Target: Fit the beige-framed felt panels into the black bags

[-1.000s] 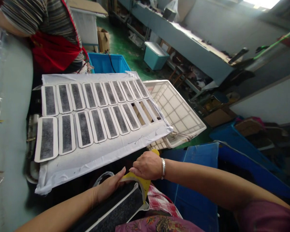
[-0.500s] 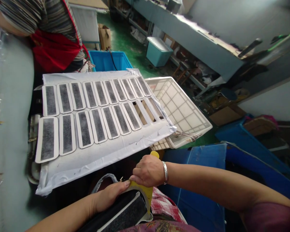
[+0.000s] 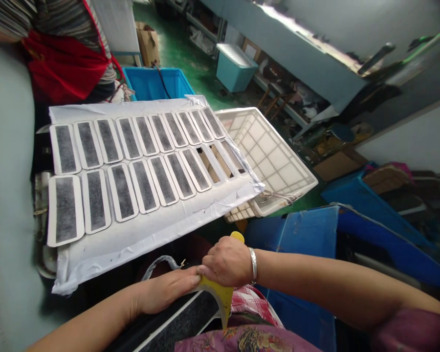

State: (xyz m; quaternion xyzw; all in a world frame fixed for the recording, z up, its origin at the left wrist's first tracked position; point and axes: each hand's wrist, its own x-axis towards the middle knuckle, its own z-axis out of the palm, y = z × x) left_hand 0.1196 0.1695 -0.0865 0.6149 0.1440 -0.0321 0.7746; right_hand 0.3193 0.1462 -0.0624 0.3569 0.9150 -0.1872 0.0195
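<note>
My right hand (image 3: 227, 261) is closed round a yellow scraper (image 3: 218, 292), its blade down on a long dark felt strip in a white frame (image 3: 183, 322) lying across my lap. My left hand (image 3: 166, 291) lies on top of that strip beside the scraper, fingers together, holding it down. In front of me a board wrapped in white cloth (image 3: 139, 239) carries two rows of several white-framed grey filter strips (image 3: 122, 190); two frames (image 3: 214, 164) at the right end of the near row show no grey fill.
A white plastic crate (image 3: 275, 166) sits to the right of the board. Blue bins (image 3: 308, 254) stand at my right, and another blue bin (image 3: 154, 83) beyond the board. A person in a red apron (image 3: 66, 58) stands at the far left. Long benches line the right wall.
The view has shifted a little left and down. My left hand has slid flatter along the strip toward the scraper; my right hand has stayed on the scraper.
</note>
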